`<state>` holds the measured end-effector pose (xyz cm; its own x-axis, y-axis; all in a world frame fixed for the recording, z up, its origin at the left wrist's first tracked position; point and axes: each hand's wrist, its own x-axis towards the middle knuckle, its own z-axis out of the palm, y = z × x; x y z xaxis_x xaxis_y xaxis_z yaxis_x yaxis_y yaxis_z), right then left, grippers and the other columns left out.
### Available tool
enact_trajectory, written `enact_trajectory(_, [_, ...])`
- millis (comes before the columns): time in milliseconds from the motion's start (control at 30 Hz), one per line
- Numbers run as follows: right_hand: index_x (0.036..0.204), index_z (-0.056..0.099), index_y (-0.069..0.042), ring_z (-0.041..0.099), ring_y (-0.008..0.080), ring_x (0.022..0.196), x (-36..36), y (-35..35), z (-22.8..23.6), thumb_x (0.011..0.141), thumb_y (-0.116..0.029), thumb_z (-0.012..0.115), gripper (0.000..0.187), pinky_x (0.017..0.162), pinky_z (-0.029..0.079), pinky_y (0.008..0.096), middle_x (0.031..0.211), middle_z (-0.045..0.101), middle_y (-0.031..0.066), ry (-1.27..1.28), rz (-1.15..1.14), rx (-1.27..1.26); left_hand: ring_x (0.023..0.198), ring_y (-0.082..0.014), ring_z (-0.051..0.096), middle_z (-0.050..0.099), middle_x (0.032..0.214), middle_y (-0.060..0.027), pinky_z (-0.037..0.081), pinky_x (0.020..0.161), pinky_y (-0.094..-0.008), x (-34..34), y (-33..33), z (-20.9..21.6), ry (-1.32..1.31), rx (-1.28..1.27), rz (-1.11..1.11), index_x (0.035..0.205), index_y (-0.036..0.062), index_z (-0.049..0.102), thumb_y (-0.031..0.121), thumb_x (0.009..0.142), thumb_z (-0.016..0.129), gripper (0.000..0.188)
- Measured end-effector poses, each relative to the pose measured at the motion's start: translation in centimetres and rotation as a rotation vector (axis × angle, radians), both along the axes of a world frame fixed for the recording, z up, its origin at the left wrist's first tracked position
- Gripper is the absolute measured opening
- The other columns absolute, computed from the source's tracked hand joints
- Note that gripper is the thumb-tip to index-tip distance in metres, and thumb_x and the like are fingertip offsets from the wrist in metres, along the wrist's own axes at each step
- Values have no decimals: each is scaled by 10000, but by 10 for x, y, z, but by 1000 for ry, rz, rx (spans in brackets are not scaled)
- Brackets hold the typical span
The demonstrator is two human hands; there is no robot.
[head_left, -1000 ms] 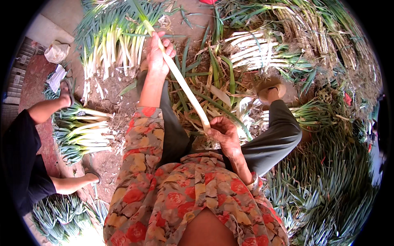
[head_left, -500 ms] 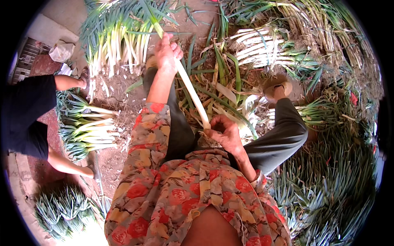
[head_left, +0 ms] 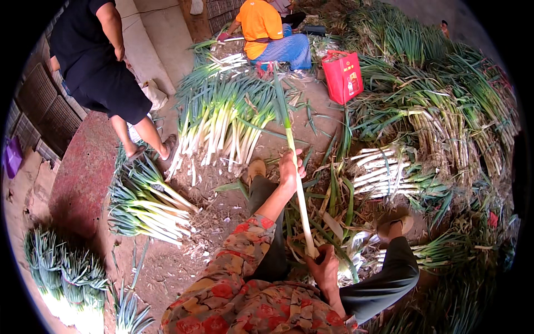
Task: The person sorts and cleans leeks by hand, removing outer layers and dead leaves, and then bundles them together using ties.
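Note:
A long green onion slants up and away in front of me, its white root end lowest and its green leaves at the far end. My left hand is closed around the stalk about midway along. At the root end, the fingers of my right hand pinch the base. Between my legs lie loose stripped leaves and peelings. Beyond my left hand, a wide row of clean white-stemmed green onions rests on the ground, and a smaller pile lies to its left.
Untrimmed bundles are heaped at the right, with a shorter stack nearer. A red bag stands ahead. A person in orange sits at the back; a person in black stands at the left. Upright bundles stand lower left.
The view has lifted, bringing the seated person and red bag into sight. The green onion now points more nearly straight ahead. Both hands still hold it; the person at left has shifted within the view.

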<state>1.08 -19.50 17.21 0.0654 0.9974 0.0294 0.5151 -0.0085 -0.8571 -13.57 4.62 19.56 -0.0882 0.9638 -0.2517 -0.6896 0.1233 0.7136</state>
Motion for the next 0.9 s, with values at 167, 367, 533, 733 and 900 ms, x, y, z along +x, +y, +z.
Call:
enact_trajectory(167, [893, 504, -6, 568, 249, 580, 18, -1, 4, 682, -179, 731, 355, 558, 463, 345, 675, 571, 135, 37, -31, -26, 433, -130, 369, 400, 596, -8, 328, 397, -270, 13, 7, -3, -85, 55, -118, 899, 68, 514, 303, 892, 451, 243])
enact_trajectory(367, [830, 512, -15, 524, 225, 538, 11, -1, -5, 684, -201, 723, 317, 528, 439, 341, 626, 555, 112, 137, -87, -29, 472, -123, 420, 432, 592, -11, 352, 413, -255, -15, 10, -24, -213, 84, -141, 863, 55, 514, 263, 897, 439, 224])
enact_trajectory(533, [851, 482, -7, 528, 273, 604, 21, -3, 3, 684, -127, 703, 302, 562, 438, 357, 699, 532, 136, 124, -65, 107, 594, -153, 436, 420, 703, -48, 393, 512, -273, -2, 14, -19, -104, 143, -94, 915, -6, 462, 238, 938, 412, 250])
enact_trajectory(733, [866, 462, -14, 517, 308, 628, 18, -1, 4, 694, -85, 675, 283, 581, 439, 370, 720, 516, 140, 40, -24, 194, 616, -164, 475, 452, 727, -62, 392, 504, -269, 1, 11, -17, -26, 69, -22, 880, 8, 450, 200, 929, 440, 198])
enact_trajectory(900, [855, 455, -21, 523, 295, 640, 16, -1, 4, 706, -48, 641, 240, 593, 444, 354, 721, 515, 129, 40, -19, 294, 590, -161, 473, 459, 735, -61, 392, 491, -266, 2, 9, -18, -5, -2, -8, 872, 21, 452, 183, 918, 469, 170])
